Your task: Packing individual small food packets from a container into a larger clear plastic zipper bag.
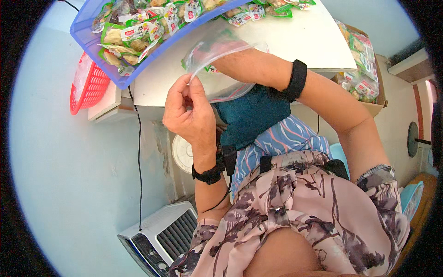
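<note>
My left hand (188, 106) pinches the rim of a clear plastic bag (233, 92) with red along one edge, held over the white tabletop's front edge. My right hand (221, 54) reaches into the bag from the right, its fingers blurred and mostly hidden by the plastic. Small green-and-white packets show through the bag beneath that hand. Just above, a blue plastic crate (125, 78) holds several similar snack packets (143, 34) with pale food inside.
A red basket (92, 92) sits at the table's left, a cardboard box (372, 108) of bagged packets at its right. The white table (314, 32) spans the front. Below are a round white lid (182, 152), a grey-white appliance (157, 237) and hanging black cables.
</note>
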`<state>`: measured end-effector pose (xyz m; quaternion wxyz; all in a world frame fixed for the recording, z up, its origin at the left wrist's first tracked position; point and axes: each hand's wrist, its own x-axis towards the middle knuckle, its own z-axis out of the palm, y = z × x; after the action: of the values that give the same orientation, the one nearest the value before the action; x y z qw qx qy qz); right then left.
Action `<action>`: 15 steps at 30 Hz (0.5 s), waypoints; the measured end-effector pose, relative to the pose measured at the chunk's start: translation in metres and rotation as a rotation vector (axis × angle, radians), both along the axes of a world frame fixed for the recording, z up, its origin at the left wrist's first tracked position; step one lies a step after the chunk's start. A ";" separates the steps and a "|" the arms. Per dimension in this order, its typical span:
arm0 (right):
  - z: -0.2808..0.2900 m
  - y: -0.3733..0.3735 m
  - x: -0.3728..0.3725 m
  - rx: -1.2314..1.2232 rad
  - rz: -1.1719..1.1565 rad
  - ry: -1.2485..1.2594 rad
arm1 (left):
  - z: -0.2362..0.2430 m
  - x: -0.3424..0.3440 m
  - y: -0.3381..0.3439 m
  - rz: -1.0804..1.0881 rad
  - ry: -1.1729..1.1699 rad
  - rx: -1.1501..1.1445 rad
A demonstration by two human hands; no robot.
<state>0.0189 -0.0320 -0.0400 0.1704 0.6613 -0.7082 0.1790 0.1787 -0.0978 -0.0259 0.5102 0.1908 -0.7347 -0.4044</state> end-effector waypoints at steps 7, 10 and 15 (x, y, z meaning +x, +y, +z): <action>-0.021 -0.023 -0.034 0.075 0.074 -0.076 | 0.011 -0.012 -0.001 0.025 -0.025 -0.009; 0.000 -0.025 -0.019 0.109 0.063 -0.233 | 0.018 -0.010 -0.013 0.012 0.033 -0.032; 0.000 -0.010 -0.017 0.098 0.063 -0.221 | 0.022 -0.015 -0.010 0.006 0.022 -0.026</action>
<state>0.0021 -0.0418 -0.0397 0.0531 0.6668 -0.7096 0.2215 0.1638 -0.1073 -0.0038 0.5220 0.1816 -0.7336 -0.3954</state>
